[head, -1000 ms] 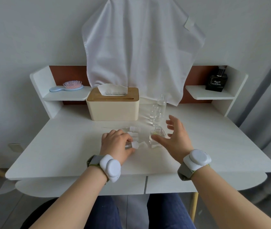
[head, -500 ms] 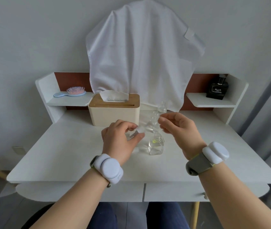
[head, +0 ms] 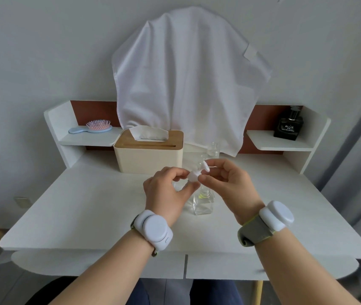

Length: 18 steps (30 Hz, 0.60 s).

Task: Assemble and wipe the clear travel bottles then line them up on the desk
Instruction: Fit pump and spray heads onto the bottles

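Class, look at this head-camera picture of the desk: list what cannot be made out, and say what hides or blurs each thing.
1. Small white cap, head view: both hands pinch it; fingers cover part of it.
2. Bottle: its mouth sits behind the right hand.
3. Rear bottles: clear against white towel; count uncertain.
4. Desk under the left hand: loose parts hidden.
5. Perfume label: small print unreadable.

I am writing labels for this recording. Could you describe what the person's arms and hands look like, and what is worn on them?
Both forearms are bare, with no sleeves in view. The left hand has a rounded white device at the wrist on a greyish strap. The right hand has a similar rounded white device on a wider grey fabric strap with a yellow-green edge. No rings or gloves are visible.
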Each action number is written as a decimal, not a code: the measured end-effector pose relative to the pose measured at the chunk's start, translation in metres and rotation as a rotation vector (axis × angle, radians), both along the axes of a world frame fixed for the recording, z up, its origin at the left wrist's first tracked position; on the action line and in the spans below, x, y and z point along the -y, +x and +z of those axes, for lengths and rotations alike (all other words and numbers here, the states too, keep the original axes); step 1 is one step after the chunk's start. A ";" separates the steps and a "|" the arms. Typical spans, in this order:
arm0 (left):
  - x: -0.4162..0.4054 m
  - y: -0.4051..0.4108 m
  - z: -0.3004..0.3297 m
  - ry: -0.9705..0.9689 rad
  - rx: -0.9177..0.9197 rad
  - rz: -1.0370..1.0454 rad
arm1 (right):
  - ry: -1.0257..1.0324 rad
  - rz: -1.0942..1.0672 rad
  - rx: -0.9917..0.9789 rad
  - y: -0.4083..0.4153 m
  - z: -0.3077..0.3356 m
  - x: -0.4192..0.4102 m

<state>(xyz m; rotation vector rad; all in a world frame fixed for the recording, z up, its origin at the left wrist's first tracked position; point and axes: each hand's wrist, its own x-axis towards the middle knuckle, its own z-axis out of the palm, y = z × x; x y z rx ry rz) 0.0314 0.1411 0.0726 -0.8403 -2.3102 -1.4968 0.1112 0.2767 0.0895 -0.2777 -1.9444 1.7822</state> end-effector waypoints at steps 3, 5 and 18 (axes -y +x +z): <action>-0.009 -0.001 0.003 -0.007 -0.085 0.047 | -0.002 -0.030 -0.033 -0.005 0.002 0.001; -0.013 -0.002 0.006 -0.023 -0.125 0.050 | 0.030 -0.057 -0.039 -0.009 0.006 0.001; -0.007 -0.009 -0.031 -0.181 0.145 -0.202 | 0.281 -0.232 -0.120 -0.007 0.019 -0.026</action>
